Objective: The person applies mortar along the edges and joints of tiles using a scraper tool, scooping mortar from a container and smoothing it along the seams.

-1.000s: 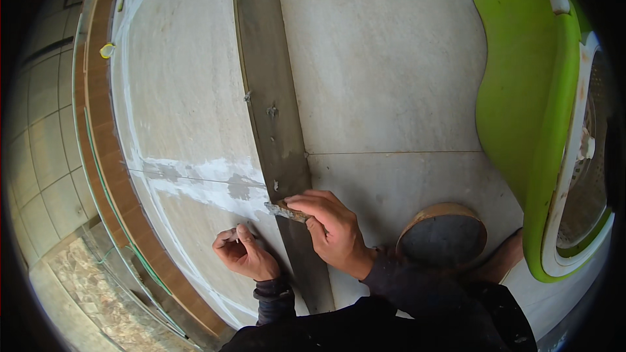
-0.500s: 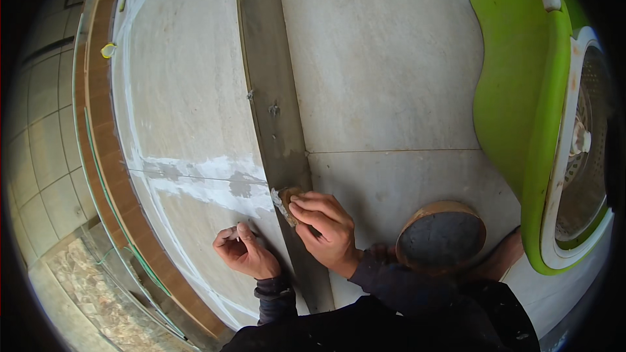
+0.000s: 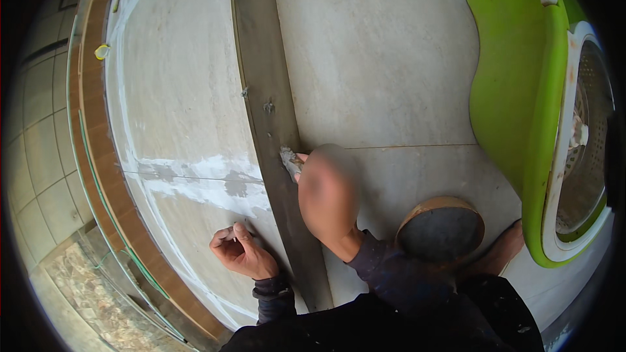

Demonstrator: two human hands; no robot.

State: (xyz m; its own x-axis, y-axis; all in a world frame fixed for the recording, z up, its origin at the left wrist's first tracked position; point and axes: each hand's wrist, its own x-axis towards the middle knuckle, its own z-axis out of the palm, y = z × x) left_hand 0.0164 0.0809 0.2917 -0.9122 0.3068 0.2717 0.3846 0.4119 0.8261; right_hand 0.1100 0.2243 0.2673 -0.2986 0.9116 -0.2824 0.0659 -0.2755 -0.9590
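Pale slabs spread out on both sides of a long dark strip (image 3: 261,45), which runs from the top down toward us between the left slab (image 3: 186,91) and the right slab (image 3: 378,58). White smears (image 3: 202,186) follow the left slab's seam, reaching close to the strip's left edge. Our right hand (image 3: 329,195) is blurred, but its fingers are closed on a small flat tool (image 3: 289,163) — the smeared end pokes out leftward, over the strip near its right-hand edge. Whether it touches the surface we cannot tell. Our left hand (image 3: 244,254) hovers or rests above the left slab, half curled, thumb near the fingertips; we cannot tell if anything is pinched there. Between the hands lies a bare stretch of strip, and beyond the tool it runs on with a few grey lumps (image 3: 268,105). On our right the room narrows: a round bowl (image 3: 450,201) sits near our bare foot (image 3: 503,248), and a green panel (image 3: 505,78) walls off that side.
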